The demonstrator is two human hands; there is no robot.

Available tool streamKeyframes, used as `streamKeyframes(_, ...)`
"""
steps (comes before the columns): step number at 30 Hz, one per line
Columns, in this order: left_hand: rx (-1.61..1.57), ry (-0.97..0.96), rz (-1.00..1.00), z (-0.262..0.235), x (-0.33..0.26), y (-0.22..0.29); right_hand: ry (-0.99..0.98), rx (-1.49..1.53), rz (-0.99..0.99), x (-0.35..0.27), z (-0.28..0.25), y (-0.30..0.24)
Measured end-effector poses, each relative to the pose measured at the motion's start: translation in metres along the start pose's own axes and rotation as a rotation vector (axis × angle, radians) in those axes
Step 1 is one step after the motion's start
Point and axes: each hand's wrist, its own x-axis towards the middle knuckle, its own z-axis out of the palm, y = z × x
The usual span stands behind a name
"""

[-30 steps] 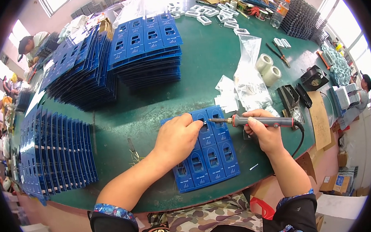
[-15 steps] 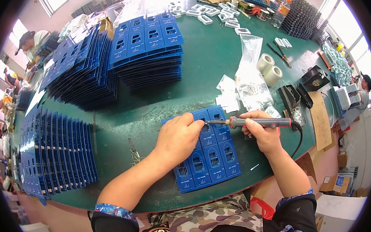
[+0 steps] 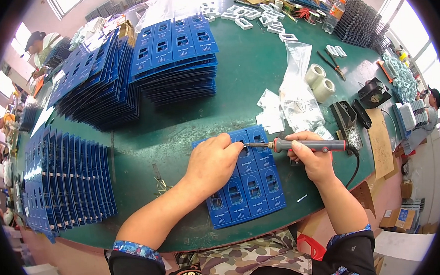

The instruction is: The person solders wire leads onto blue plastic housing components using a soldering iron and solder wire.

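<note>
A blue circuit board panel (image 3: 248, 196) with several cut-out windows lies flat on the green table in front of me. My right hand (image 3: 310, 157) grips a soldering iron (image 3: 317, 146) by its dark grey handle. Its tip points left and meets the board's upper part, close to my left fingertips. Over the upper left of the panel, my left hand (image 3: 211, 160) is closed, thumb and forefinger pinched at a window beside the iron's tip. Whatever lies in that pinch is too small and hidden to name.
Stacks of blue panels (image 3: 173, 55) stand at the far left, with upright panels (image 3: 68, 180) at near left. Rightward are a clear plastic bag (image 3: 297, 93), tape rolls (image 3: 323, 89), pliers (image 3: 331, 64) and a black iron stand (image 3: 348, 126). Co-workers (image 3: 41, 45) sit around.
Both hands and the iron stay almost in place, with only a tiny shift at the left fingertips. The co-worker at the far left has moved slightly.
</note>
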Motion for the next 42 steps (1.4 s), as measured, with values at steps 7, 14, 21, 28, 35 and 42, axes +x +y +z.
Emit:
streamKeyframes(7, -0.019, 0.03, -0.001, -0.0003, -0.0023, 0.0, 0.035, 0.07, 0.051, -0.0033, -0.0026, -0.0009)
streamKeyframes(14, -0.004, 0.011, 0.01, -0.0004, -0.0018, 0.0007, 0.008, -0.005, -0.009, -0.0036, -0.0008, -0.0012)
streamKeyframes(21, -0.002, -0.001, 0.017, 0.0009, -0.0013, -0.0001, 0.001, 0.005, 0.003, -0.0033, -0.0001, -0.001)
streamKeyframes(28, 0.016, -0.014, 0.019, 0.0001, -0.0009, 0.0002, -0.011, 0.02, 0.013, -0.0024, -0.0002, -0.0013)
streamKeyframes(35, -0.013, 0.023, 0.007, -0.0011, -0.0015, 0.0009, 0.031, 0.076, 0.047, -0.0036, -0.0035, -0.001)
streamKeyframes(42, 0.008, -0.004, 0.012, -0.0009, -0.0014, 0.0009, 0.005, 0.013, -0.013, -0.003, 0.0007, -0.0013)
